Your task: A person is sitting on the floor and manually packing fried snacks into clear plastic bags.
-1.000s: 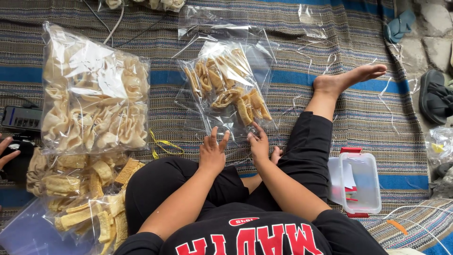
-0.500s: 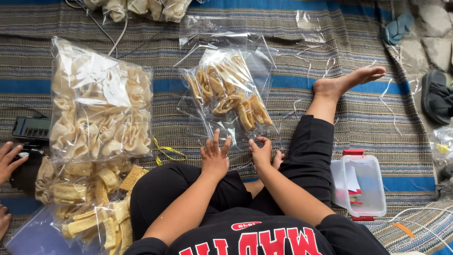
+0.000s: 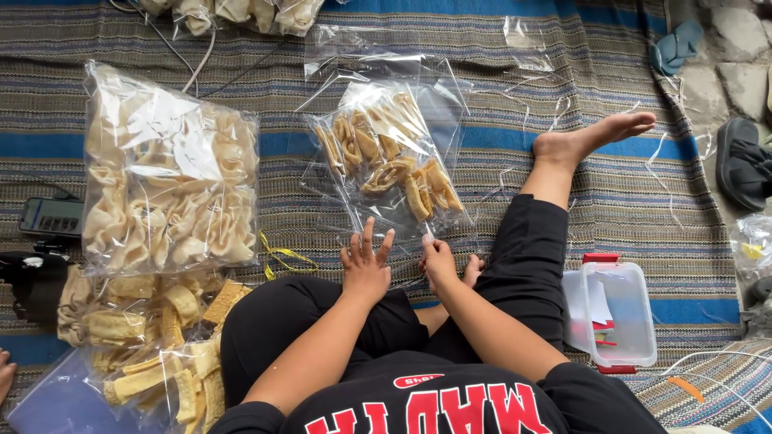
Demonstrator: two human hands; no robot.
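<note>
A clear plastic bag [image 3: 390, 161] partly filled with yellow curled crackers lies flat on the striped mat in front of my crossed legs. My left hand [image 3: 366, 267] rests at the bag's near edge with its fingers spread, palm down, holding nothing. Just to its right, my right hand [image 3: 440, 263] is curled with its fingertips pinching the bag's near edge. My right leg stretches out to the right of the bag, the bare foot [image 3: 591, 137] on the mat.
A large sealed bag of pale crackers [image 3: 169, 177] lies at left, with smaller bags of yellow crackers [image 3: 149, 345] below it. Empty clear bags [image 3: 418, 48] lie behind. A lidded plastic box [image 3: 615, 313] sits by my right knee. Another person's fingers [image 3: 5, 374] show at lower left.
My hands have stayed at the bag's near edge, the left fingers spreading slightly. The other person's hand at left has dropped lower and mostly out of view.
</note>
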